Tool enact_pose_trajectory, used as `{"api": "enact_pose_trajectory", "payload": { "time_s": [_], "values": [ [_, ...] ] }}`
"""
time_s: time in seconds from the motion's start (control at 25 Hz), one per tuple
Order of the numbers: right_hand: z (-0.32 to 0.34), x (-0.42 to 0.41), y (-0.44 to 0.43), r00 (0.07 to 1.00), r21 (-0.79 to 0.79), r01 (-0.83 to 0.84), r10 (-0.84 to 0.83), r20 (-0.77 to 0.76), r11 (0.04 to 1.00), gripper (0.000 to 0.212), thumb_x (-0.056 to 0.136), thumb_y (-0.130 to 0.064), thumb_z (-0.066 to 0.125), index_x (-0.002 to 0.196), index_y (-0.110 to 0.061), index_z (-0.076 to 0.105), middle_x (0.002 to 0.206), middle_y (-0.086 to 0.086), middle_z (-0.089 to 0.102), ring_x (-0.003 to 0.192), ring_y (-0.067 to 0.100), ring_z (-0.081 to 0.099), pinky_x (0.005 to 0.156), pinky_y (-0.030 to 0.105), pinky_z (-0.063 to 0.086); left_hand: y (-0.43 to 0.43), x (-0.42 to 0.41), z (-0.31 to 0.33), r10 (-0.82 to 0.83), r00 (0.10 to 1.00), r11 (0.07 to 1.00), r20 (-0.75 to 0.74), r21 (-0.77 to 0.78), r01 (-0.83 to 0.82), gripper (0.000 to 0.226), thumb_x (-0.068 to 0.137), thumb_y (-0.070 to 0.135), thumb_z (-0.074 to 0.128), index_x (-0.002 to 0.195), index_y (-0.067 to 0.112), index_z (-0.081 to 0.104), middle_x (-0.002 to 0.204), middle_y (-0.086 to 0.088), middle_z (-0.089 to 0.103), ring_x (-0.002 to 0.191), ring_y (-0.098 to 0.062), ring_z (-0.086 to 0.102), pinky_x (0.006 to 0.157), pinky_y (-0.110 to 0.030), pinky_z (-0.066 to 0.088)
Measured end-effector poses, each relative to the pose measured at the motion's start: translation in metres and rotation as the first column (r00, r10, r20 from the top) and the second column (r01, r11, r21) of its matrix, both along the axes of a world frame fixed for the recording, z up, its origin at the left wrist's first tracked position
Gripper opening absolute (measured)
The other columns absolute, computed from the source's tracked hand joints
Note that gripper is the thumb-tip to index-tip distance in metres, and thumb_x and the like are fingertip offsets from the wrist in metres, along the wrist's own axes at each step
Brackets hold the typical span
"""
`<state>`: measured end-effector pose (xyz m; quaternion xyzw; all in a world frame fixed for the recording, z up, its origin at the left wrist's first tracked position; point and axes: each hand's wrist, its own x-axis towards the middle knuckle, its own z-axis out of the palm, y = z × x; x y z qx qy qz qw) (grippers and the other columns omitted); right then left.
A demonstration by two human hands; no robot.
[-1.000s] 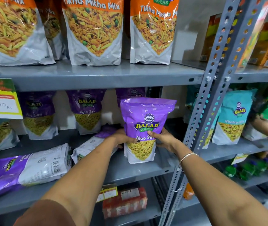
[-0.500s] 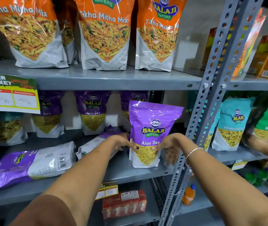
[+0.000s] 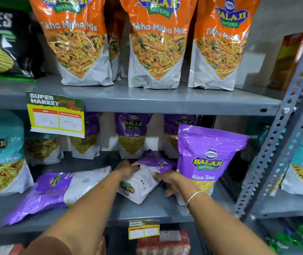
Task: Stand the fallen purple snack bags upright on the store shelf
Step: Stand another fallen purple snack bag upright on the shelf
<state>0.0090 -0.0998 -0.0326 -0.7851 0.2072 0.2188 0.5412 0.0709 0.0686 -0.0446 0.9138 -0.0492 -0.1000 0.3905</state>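
Both left hand (image 3: 127, 167) and right hand (image 3: 170, 180) rest open on the flat bag (image 3: 143, 181); next, grip it and stand it up.

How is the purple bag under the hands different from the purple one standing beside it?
The lying Aloo Sev pouch is flat; the standing Aloo Sev pouch is upright. The lying pouch shows its white back, the standing pouch its purple front. Both are Balaji packs.

sleeve (image 3: 51, 244) brown | right bangle (image 3: 193, 196) silvery | left grip (image 3: 126, 168) nails (image 3: 138, 166) dark, perhaps polish
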Motion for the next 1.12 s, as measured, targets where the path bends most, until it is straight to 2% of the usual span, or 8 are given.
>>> {"api": "enact_pose_trajectory", "payload": {
  "time_s": [0.16, 0.28, 0.36, 0.48, 0.64, 0.84, 1.0, 1.12],
  "values": [
    [-0.023, 0.023, 0.025, 0.960, 0.184, 0.277, -0.280, -0.010, 0.943, 0.033, 0.083, -0.045, 0.056, 0.097, -0.015, 0.054, 0.102, 0.009, 0.057, 0.084, 0.024, 0.054, 0.081, 0.041, 0.041, 0.027, 0.023, -0.018, -0.108, 0.984, 0.980, -0.141, -0.183, 0.082, 0.072, 0.070, 0.054, 0.058, 0.118, 0.000, 0.060, 0.125, -0.031, 0.058, 0.110, -0.033, 0.060, 0.094, -0.041, 0.047],
    [-0.031, 0.032, 0.036, 0.903, 0.426, 0.389, -0.430, 0.000, 0.817, 0.029, 0.083, -0.041, 0.059, 0.073, -0.014, 0.058, 0.060, 0.004, 0.066, 0.056, 0.020, 0.061, 0.063, 0.033, 0.056, 0.030, 0.037, -0.018, -0.124, 0.967, 0.934, -0.225, -0.356, 0.036, 0.037, 0.085, 0.033, 0.056, 0.103, 0.002, 0.065, 0.111, -0.015, 0.062, 0.069, -0.014, 0.062, 0.070, -0.024, 0.049],
    [-0.037, 0.034, 0.040, 0.887, 0.542, 0.382, -0.461, 0.012, 0.748, 0.025, 0.083, -0.034, 0.062, 0.078, -0.010, 0.065, 0.060, 0.006, 0.072, 0.054, 0.020, 0.068, 0.059, 0.032, 0.058, 0.029, 0.043, -0.022, -0.107, 0.942, 0.906, -0.317, -0.422, -0.039, 0.014, 0.088, 0.022, 0.057, 0.095, 0.011, 0.064, 0.094, -0.009, 0.064, 0.049, -0.003, 0.061, 0.061, -0.022, 0.052],
    [-0.043, 0.036, 0.038, 0.869, 0.628, 0.357, -0.493, 0.049, 0.691, 0.017, 0.079, -0.020, 0.067, 0.087, -0.005, 0.067, 0.079, 0.014, 0.073, 0.071, 0.026, 0.068, 0.089, 0.043, 0.053, 0.030, 0.037, -0.021, -0.235, 0.842, 0.836, -0.485, -0.543, -0.080, 0.016, 0.088, 0.013, 0.057, 0.076, 0.005, 0.064, 0.054, -0.004, 0.073, 0.040, -0.010, 0.065, 0.047, -0.021, 0.056],
    [-0.036, 0.037, 0.034, 0.870, 0.614, 0.311, -0.478, 0.123, 0.725, 0.009, 0.079, 0.002, 0.063, 0.078, -0.007, 0.062, 0.057, 0.005, 0.073, 0.050, 0.016, 0.069, 0.056, 0.031, 0.058, 0.033, 0.034, -0.014, -0.284, 0.811, 0.822, -0.512, -0.565, -0.069, 0.011, 0.086, 0.011, 0.059, 0.078, 0.007, 0.065, 0.053, -0.006, 0.073, 0.047, -0.014, 0.069, 0.045, -0.026, 0.058],
    [-0.012, 0.054, 0.029, 0.715, 0.397, 0.095, -0.340, 0.610, 0.913, 0.044, 0.063, 0.010, 0.073, 0.103, -0.004, 0.059, 0.090, 0.006, 0.070, 0.076, 0.011, 0.068, 0.072, 0.026, 0.057, 0.039, 0.037, -0.007, -0.089, 0.984, 0.795, -0.157, -0.606, -0.025, 0.071, 0.053, 0.011, 0.083, 0.117, -0.004, 0.056, 0.108, -0.019, 0.068, 0.090, -0.025, 0.066, 0.068, -0.021, 0.058],
    [0.000, 0.077, 0.033, 0.699, 0.301, 0.067, -0.260, 0.667, 0.951, 0.044, 0.067, 0.018, 0.068, 0.086, -0.020, 0.060, 0.081, -0.006, 0.069, 0.064, -0.005, 0.066, 0.070, 0.023, 0.054, 0.042, 0.036, 0.007, 0.145, 0.986, 0.867, 0.087, -0.491, -0.084, 0.069, 0.050, 0.010, 0.084, 0.112, -0.002, 0.057, 0.112, -0.020, 0.067, 0.099, -0.020, 0.061, 0.075, -0.024, 0.046],
    [-0.004, 0.080, 0.035, 0.730, 0.214, 0.092, -0.213, 0.650, 0.972, 0.040, 0.067, 0.009, 0.073, 0.085, -0.024, 0.059, 0.092, 0.007, 0.066, 0.075, 0.008, 0.066, 0.082, 0.036, 0.048, 0.041, 0.030, 0.013, 0.198, 0.965, 0.902, 0.173, -0.418, -0.110, 0.054, 0.064, 0.004, 0.080, 0.113, -0.003, 0.056, 0.115, -0.021, 0.066, 0.105, -0.026, 0.062, 0.071, -0.019, 0.037]
  ]
}}
